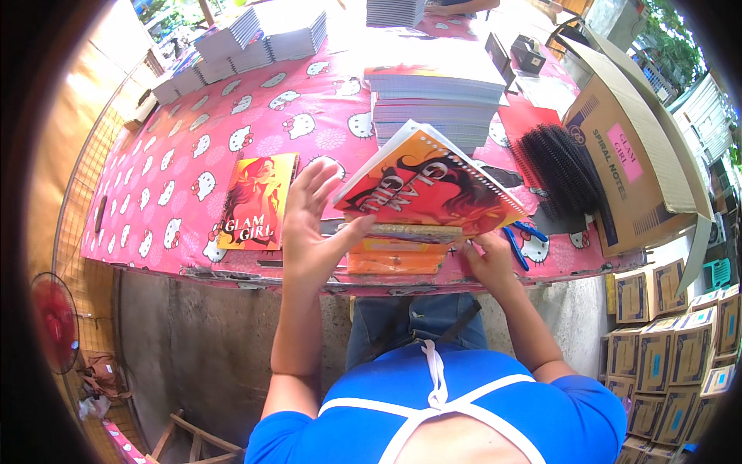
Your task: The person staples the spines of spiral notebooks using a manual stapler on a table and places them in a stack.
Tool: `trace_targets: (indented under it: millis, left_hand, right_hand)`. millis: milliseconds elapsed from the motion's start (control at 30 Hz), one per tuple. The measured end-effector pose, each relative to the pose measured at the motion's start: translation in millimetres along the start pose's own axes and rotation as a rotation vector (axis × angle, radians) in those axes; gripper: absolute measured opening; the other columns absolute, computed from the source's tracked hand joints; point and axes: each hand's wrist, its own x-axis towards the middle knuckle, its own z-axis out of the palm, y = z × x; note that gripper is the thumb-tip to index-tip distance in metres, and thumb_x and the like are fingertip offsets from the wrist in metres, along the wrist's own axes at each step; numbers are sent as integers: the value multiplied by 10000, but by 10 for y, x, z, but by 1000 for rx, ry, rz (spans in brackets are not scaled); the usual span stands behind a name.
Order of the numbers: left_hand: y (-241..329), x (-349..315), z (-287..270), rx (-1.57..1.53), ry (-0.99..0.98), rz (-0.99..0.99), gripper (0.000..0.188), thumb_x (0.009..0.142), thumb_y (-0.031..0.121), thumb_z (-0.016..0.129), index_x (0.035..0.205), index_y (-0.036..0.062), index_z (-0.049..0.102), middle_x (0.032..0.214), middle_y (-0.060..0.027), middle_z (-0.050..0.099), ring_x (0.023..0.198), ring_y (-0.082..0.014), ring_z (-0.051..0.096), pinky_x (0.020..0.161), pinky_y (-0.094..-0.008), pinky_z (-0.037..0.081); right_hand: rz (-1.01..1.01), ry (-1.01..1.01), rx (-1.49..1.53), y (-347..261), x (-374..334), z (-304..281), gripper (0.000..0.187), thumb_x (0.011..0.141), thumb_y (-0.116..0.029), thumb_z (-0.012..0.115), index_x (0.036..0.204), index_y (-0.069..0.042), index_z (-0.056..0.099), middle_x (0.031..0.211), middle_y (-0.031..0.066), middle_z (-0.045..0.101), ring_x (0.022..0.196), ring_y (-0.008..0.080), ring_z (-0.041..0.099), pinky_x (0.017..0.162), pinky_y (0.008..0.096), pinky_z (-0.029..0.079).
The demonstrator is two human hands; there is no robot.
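A notebook (pixel 429 182) with a red and orange illustrated cover leans tilted above an orange block (pixel 394 261) at the table's near edge. A row of punched holes runs along its upper right side. My left hand (pixel 313 220) is open beside the notebook, fingers spread upward, its thumb at the lower left corner of the cover. Down by the block's right end, my right hand (pixel 491 263) has its fingers curled in; what they hold, if anything, is hidden. Blue-handled pliers (pixel 516 247) lie just right of that hand.
Another such notebook (pixel 257 203) lies flat at left. Behind the block rises a tall stack of sheets (pixel 433 108). Black spiral coils (pixel 560 170) are heaped beside an open cardboard box (pixel 634 155). Notebook stacks (pixel 232 50) stand at the far left; cartons (pixel 672 348) are piled lower right.
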Motion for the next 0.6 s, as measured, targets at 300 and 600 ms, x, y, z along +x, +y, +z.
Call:
trace_targets:
  millis: [300,600]
  left_hand:
    - [-113,-143,20,-53,96,-86,409,844,46,720,1200,-20,530,1042,-72,601,925,-139,602,815,-271,469]
    - [-50,-58,-304,-180,226,-14,818,819,172,740,1468,29,262,1465,-207,329,1393,-327,276,1131,-441,240]
  right_hand:
    - [195,25,529,-217,-133,276,362,995,-188,517,1286,26,489,1167,110,593,1096,174,545,930,306,419]
    - [98,153,582,-297,30,122,450,1006,-285,501,1327,25,446,1242,112,551,1113,176,531,974,323,400]
